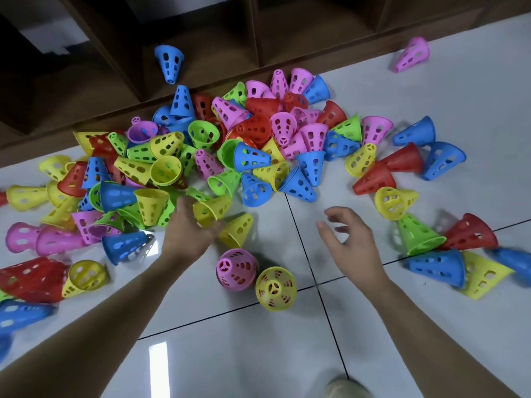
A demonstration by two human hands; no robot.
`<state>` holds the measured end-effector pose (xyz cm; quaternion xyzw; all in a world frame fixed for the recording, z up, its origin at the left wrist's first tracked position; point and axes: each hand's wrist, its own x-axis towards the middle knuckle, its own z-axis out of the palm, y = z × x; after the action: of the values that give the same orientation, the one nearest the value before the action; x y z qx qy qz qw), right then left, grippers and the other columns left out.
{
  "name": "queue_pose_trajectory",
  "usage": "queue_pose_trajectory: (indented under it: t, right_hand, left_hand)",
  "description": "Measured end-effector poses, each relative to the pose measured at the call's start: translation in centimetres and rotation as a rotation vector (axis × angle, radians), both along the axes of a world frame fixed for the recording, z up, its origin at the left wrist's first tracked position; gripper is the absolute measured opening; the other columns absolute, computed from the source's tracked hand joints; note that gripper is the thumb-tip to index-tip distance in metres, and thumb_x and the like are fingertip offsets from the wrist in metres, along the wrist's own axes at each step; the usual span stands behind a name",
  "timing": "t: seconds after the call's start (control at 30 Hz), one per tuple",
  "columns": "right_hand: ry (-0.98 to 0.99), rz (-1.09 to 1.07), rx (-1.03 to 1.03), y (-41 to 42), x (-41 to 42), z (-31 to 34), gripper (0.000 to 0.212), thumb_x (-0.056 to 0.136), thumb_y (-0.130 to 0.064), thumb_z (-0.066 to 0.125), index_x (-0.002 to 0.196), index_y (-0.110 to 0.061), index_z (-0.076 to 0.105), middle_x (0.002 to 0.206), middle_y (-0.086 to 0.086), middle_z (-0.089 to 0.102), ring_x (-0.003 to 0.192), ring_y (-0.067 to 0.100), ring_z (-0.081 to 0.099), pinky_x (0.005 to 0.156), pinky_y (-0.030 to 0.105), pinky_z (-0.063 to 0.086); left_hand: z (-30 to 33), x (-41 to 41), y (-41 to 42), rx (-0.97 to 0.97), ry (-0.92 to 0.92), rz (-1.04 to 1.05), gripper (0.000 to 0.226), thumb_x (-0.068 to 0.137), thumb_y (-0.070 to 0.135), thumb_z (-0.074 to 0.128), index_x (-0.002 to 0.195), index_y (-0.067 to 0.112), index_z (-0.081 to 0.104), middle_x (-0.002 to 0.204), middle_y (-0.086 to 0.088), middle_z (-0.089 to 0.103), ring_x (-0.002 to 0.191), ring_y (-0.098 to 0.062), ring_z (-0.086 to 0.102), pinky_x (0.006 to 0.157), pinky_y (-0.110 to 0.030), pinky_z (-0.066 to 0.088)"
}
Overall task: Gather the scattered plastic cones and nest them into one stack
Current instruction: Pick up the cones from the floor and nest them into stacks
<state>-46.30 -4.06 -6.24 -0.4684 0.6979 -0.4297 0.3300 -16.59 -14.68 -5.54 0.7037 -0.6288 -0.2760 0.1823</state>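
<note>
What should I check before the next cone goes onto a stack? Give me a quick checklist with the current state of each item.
1. Left hand has a cone: ok, it holds a yellow cone at the pile's near edge.
2. Right hand free to help: ok, fingers loosely spread over the white floor, holding nothing.
3. A stack to nest onto: ok, upright pink stack and an upright yellow cone stand between the arms.
4. How many cones the pink stack holds: cannot tell.
5. Gathering done: not ok, a pink cone lies far right and a blue cone sits on the dark shelf.
</note>
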Motion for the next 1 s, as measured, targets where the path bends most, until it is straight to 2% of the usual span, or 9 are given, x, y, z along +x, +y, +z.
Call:
queue_pose_trajectory:
  t: [0.13,0.27,0.33,0.4,0.5,0.63,0.7,0.8,1.0]
  right_hand:
    - [0.018,-0.005,0.043,-3.1,1.3,-1.2,0.04,0.09,-0.02,0.072,0.126,-0.014,0.056,0.12,-0.001,0.059,0.108,0.014,0.058,0.093,0.041,0.051]
    - [0.141,0.079,0.081,-5.5,1.6,-2.0,0.059,0.09,-0.024,0.071,0.142,-0.011,0.046,0.134,0.005,0.053,0.123,0.023,0.051,0.102,0.04,0.047]
    - [0.199,0.071,0.118,-7.1,1.4,-2.1,0.063,0.089,-0.027,0.072,0.143,-0.011,0.044,0.134,0.007,0.053,0.124,0.025,0.05,0.101,0.042,0.047]
    - [0.238,0.057,0.166,-8.7,1.2,-2.0,0.065,0.087,-0.029,0.073,0.142,-0.011,0.045,0.132,0.008,0.053,0.123,0.027,0.051,0.1,0.045,0.048]
    - [0.361,0.077,0.214,-10.6,1.6,-1.9,0.067,0.083,-0.033,0.076,0.139,-0.011,0.048,0.127,0.009,0.054,0.118,0.029,0.051,0.097,0.046,0.048]
    - [0.56,0.128,0.239,-11.7,2.9,-2.3,0.065,0.078,-0.041,0.077,0.13,-0.008,0.054,0.121,0.014,0.053,0.113,0.033,0.048,0.091,0.043,0.045]
    - [0.602,0.135,0.227,-11.8,3.5,-2.6,0.065,0.078,-0.045,0.076,0.127,-0.006,0.056,0.121,0.015,0.052,0.113,0.035,0.047,0.091,0.044,0.043]
    - [0.572,0.144,0.238,-11.5,3.8,-2.4,0.068,0.077,-0.054,0.076,0.123,-0.008,0.058,0.12,0.014,0.054,0.113,0.034,0.049,0.093,0.044,0.044]
    - [0.46,0.22,0.371,-8.7,3.1,0.3,0.054,0.08,-0.064,0.067,0.105,-0.018,0.055,0.093,0.003,0.062,0.092,0.031,0.062,0.076,0.039,0.051]
  left_hand:
    - [-0.4,0.9,1.8,0.179,0.148,0.03,0.066,0.077,0.028,0.084,0.123,0.015,0.04,0.105,-0.001,0.058,0.096,-0.023,0.061,0.077,-0.033,0.047]
    - [0.9,1.2,2.6,0.313,0.443,0.141,0.069,0.062,0.027,0.081,0.121,0.022,0.045,0.101,-0.005,0.065,0.089,-0.021,0.062,0.073,-0.03,0.046]
    - [2.0,1.4,2.9,0.325,0.591,0.203,0.072,0.053,0.028,0.083,0.119,0.025,0.055,0.105,-0.005,0.068,0.096,-0.026,0.063,0.085,-0.033,0.05]
    - [3.4,1.7,3.6,0.313,0.717,0.226,0.069,0.05,0.031,0.086,0.116,0.028,0.064,0.11,-0.006,0.07,0.111,-0.035,0.062,0.105,-0.048,0.047]
    - [6.2,1.8,5.3,0.278,0.799,0.197,0.062,0.057,0.033,0.085,0.117,0.026,0.068,0.116,-0.005,0.07,0.117,-0.034,0.061,0.111,-0.053,0.041]
    - [9.1,0.4,8.9,0.243,0.797,0.128,0.061,0.063,0.022,0.09,0.118,0.016,0.063,0.112,-0.009,0.073,0.11,-0.027,0.067,0.096,-0.035,0.055]
    - [9.5,-0.3,10.5,0.245,0.755,0.076,0.057,0.066,0.015,0.09,0.115,0.012,0.06,0.109,-0.01,0.072,0.107,-0.028,0.067,0.093,-0.038,0.056]
    - [9.1,-1.0,12.0,0.249,0.65,-0.019,0.053,0.068,0.026,0.088,0.111,0.018,0.058,0.11,-0.006,0.07,0.107,-0.024,0.066,0.095,-0.046,0.053]
    - [7.8,-1.7,12.4,0.105,0.319,-0.12,0.052,0.077,0.023,0.086,0.119,0.033,0.058,0.113,0.02,0.066,0.11,-0.005,0.061,0.089,-0.027,0.052]
